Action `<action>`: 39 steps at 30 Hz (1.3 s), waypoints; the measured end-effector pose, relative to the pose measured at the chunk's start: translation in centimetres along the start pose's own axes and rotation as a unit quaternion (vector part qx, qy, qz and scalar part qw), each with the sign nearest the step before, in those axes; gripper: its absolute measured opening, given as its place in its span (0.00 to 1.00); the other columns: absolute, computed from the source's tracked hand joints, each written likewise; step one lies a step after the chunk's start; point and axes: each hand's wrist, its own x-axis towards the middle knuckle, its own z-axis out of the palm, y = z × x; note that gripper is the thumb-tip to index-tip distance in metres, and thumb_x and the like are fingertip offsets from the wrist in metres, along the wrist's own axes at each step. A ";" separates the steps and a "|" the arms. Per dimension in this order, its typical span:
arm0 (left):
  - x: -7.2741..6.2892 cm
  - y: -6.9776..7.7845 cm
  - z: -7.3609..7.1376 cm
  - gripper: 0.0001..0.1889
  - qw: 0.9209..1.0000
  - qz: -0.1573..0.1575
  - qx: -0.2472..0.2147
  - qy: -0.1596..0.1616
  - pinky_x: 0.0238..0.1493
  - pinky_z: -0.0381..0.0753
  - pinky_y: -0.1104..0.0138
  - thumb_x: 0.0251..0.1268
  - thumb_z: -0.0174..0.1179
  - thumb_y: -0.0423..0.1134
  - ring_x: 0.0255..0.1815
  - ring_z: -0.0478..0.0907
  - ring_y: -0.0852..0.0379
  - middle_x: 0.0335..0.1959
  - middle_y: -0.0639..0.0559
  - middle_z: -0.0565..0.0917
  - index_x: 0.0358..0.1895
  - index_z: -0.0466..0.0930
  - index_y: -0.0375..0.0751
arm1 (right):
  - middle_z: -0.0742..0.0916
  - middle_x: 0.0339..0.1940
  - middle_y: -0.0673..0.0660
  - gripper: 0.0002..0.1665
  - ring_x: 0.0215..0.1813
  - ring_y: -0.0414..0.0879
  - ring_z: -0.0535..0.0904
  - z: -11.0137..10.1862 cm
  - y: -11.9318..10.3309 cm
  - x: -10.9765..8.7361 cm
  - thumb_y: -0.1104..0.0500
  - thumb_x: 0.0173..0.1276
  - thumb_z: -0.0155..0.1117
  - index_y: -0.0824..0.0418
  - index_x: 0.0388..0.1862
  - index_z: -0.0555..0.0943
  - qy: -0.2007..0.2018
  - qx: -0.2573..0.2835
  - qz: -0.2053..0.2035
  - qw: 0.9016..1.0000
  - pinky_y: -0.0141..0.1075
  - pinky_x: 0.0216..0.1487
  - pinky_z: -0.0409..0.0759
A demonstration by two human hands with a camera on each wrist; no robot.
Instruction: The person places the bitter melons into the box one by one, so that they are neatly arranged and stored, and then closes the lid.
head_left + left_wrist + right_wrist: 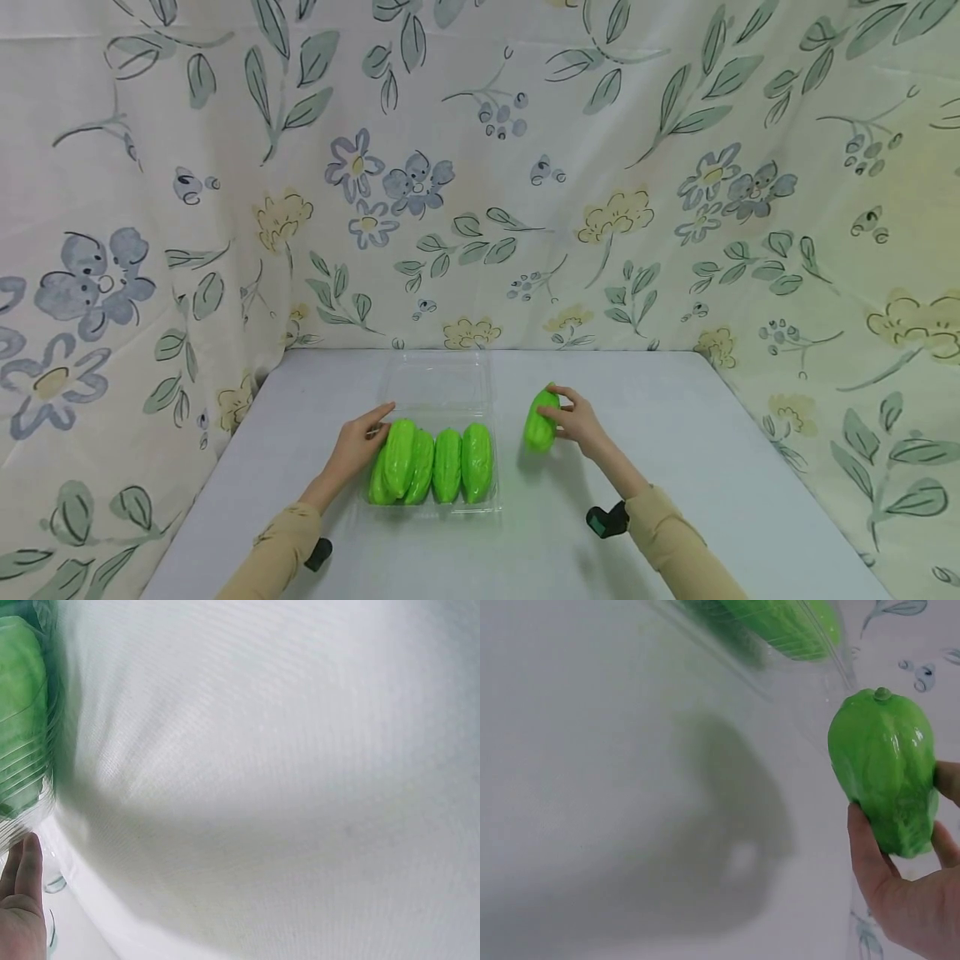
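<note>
My right hand [581, 423] holds a glossy green papaya-shaped fruit [542, 423] above the table, right of a clear plastic container. In the right wrist view, the thumb and fingers [866, 844] grip this fruit [885, 765] from its sides, with its small stem nub upward. Several like fruits [447, 467] stand in the container [497, 492], and one at the left lies on top of others. At the container's left side is my left hand [358, 440]. Its straight fingers [28, 874] touch the clear wall in the left wrist view; most of that hand is out of frame there.
The container's clear lid [437, 382] lies folded back behind it. All of this is on a white table [637, 383], with a floral cloth [480, 183] hanging at the back and sides. Black wrist devices [607, 521] sit near both cuffs.
</note>
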 end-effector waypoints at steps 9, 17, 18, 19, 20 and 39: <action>0.0 0.0 0.1 0.21 1.000 -0.014 -0.002 -0.002 0.50 0.85 0.55 0.65 0.57 0.29 0.47 0.84 0.44 0.61 0.39 0.76 0.62 0.73 0.37 | 0.74 0.58 0.74 0.32 0.55 0.59 0.77 -0.2 -0.6 0.1 0.60 0.67 0.61 0.64 0.68 0.65 0.002 0.006 -0.008 1.000 0.46 0.48 0.87; 0.1 -0.2 0.0 0.21 1.000 -0.014 0.000 -0.008 0.51 0.84 0.54 0.66 0.56 0.31 0.48 0.83 0.43 0.62 0.39 0.76 0.62 0.73 0.37 | 0.74 0.57 0.74 0.32 0.55 0.59 0.77 -0.4 -0.7 0.4 0.60 0.67 0.61 0.64 0.68 0.66 0.006 0.007 -0.007 1.000 0.45 0.48 0.87; 0.0 -0.2 0.0 0.21 1.000 -0.012 0.000 -0.008 0.51 0.84 0.54 0.66 0.56 0.31 0.48 0.83 0.43 0.62 0.39 0.76 0.62 0.73 0.37 | 0.74 0.57 0.74 0.32 0.54 0.58 0.77 -0.4 -0.8 0.3 0.60 0.67 0.61 0.64 0.68 0.66 0.005 0.007 -0.007 1.000 0.45 0.48 0.87; 0.0 -0.2 0.0 0.21 1.000 -0.011 0.000 -0.008 0.51 0.84 0.54 0.66 0.56 0.31 0.48 0.83 0.43 0.62 0.39 0.76 0.62 0.73 0.37 | 0.74 0.57 0.74 0.32 0.54 0.58 0.78 -0.4 -0.9 0.3 0.60 0.67 0.61 0.64 0.68 0.66 0.004 0.007 -0.006 1.000 0.45 0.48 0.87; 0.0 -0.2 0.0 0.21 1.000 -0.010 0.001 -0.008 0.51 0.84 0.54 0.66 0.56 0.31 0.48 0.83 0.43 0.62 0.39 0.76 0.62 0.73 0.37 | 0.74 0.57 0.74 0.32 0.53 0.57 0.78 -0.4 -0.9 0.3 0.60 0.67 0.61 0.63 0.68 0.66 0.003 0.007 -0.006 1.000 0.45 0.48 0.87; 0.0 0.2 0.0 0.21 1.000 -0.018 0.005 -0.006 0.51 0.84 0.54 0.66 0.57 0.30 0.48 0.83 0.43 0.62 0.39 0.75 0.62 0.73 0.37 | 0.74 0.58 0.73 0.33 0.47 0.47 0.80 0.0 -2.1 -1.2 0.58 0.68 0.61 0.64 0.69 0.64 -0.031 0.028 -0.023 0.999 0.41 0.47 0.87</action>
